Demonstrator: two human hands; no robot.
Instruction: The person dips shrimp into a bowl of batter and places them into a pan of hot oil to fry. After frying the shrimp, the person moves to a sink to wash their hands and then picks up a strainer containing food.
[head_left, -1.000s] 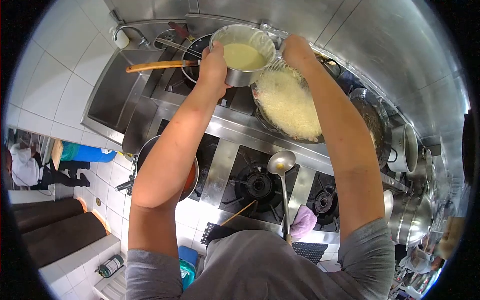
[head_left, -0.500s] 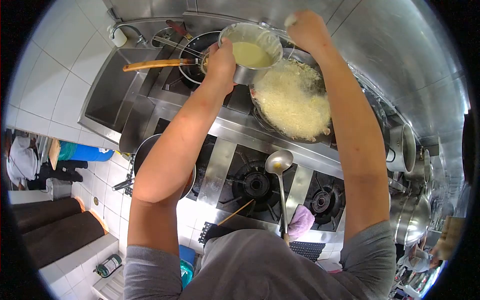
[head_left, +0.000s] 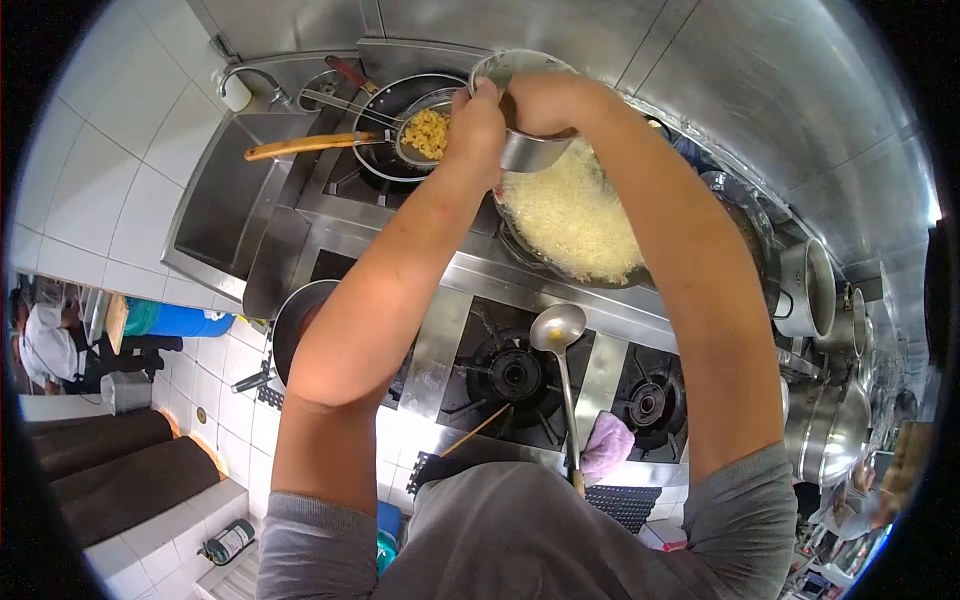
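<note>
My left hand (head_left: 478, 128) grips the rim of a metal pot (head_left: 535, 152), holding it tilted above the near-left edge of a large wok. Pale, runny batter coats the inside of the pot. My right hand (head_left: 540, 102) reaches down into it, and its fingers are hidden behind the wall. Below, the wok's oil is covered in pale yellow foam (head_left: 575, 215) with small bits at the edge. Left of my left hand, a wooden-handled strainer (head_left: 425, 135) full of golden fried bits rests over a dark pan (head_left: 385, 100).
Nearer me, a ladle (head_left: 558, 328) lies across the stove by a burner (head_left: 515, 372), with a purple cloth (head_left: 607, 447) beside its handle. A sink (head_left: 225, 190) is at left, another dark pan (head_left: 295, 325) below it. Metal pots (head_left: 806, 290) line the right side.
My right hand has come down from above the wok, moving left into the pot. The pot has shifted slightly right, uncovering the strainer's golden bits.
</note>
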